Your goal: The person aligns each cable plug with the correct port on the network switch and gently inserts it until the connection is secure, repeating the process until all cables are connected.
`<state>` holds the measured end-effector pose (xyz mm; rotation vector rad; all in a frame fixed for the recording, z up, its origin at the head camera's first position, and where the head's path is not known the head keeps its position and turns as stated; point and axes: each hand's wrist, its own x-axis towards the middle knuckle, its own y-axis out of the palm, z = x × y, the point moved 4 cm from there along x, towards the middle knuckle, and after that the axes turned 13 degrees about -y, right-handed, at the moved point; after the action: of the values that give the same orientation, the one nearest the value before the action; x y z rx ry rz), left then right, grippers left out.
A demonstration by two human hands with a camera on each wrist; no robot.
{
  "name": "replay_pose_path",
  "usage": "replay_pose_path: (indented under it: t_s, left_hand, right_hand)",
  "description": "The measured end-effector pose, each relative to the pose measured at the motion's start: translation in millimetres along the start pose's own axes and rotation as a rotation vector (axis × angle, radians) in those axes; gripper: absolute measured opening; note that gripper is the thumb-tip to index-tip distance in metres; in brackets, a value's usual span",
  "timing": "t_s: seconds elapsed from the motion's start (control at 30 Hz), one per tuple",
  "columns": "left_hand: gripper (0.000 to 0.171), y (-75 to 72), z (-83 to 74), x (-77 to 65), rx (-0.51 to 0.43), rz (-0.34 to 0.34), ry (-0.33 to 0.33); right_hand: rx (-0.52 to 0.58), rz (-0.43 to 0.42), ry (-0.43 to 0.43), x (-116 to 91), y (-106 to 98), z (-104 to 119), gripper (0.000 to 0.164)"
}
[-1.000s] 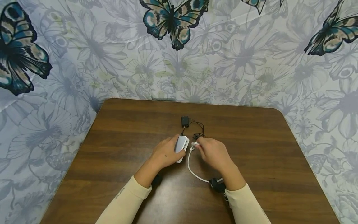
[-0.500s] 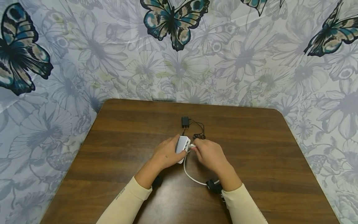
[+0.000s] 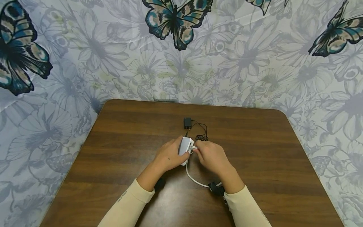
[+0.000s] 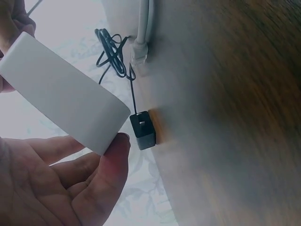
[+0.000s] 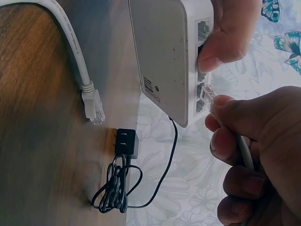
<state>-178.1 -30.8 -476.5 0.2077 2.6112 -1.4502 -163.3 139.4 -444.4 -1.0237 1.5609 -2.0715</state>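
My left hand (image 3: 169,155) grips a white network switch (image 5: 162,56) by its edges, tilted above the table, with the thumb lying across the port side in the right wrist view. Several Ethernet ports line that side. Between thumb and fingertips, my right hand (image 3: 213,155) pinches the clear plug (image 5: 207,95) of a white Ethernet cable (image 3: 195,180). The plug's tip is at one of the ports; how deep it sits cannot be told. The cable's other plug (image 5: 93,106) hangs loose near the tabletop, in both wrist views.
Beyond the hands, a black power adapter (image 3: 187,123) lies on the brown wooden table (image 3: 136,126). Its bundled black cord (image 5: 115,186) runs to the switch. Black straps (image 3: 216,188) sit at the wrists. Butterfly-patterned cloth (image 3: 227,63) hangs behind the table.
Over the last second my right hand has moved left, bringing the plug from beside the switch up to its port. In the last half second hardly anything has shifted.
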Motion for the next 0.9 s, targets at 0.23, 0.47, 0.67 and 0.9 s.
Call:
replay_pose_path:
  t_s: [0.23,0.47,0.67,0.9]
  left_hand:
    - [0.081,1.3,-0.4,0.0,0.009,0.001,0.003]
    - [0.081,-0.1,-1.9,-0.5,0.008,-0.008,0.015]
    - [0.082,-0.2,-2.5,-0.2,0.018,-0.025,0.025]
    - [0.082,-1.1,-3.1,-1.1,0.054,-0.05,0.033]
  right_hand:
    - [-0.013,0.003,0.001,0.5,0.8,0.2,0.012]
    - [-0.021,0.016,0.008,0.3,1.4,0.3,0.013]
    - [-0.025,0.026,0.011,1.3,0.0,1.6,0.014]
    - [-0.031,0.037,0.011,1.7,1.7,3.3,0.014]
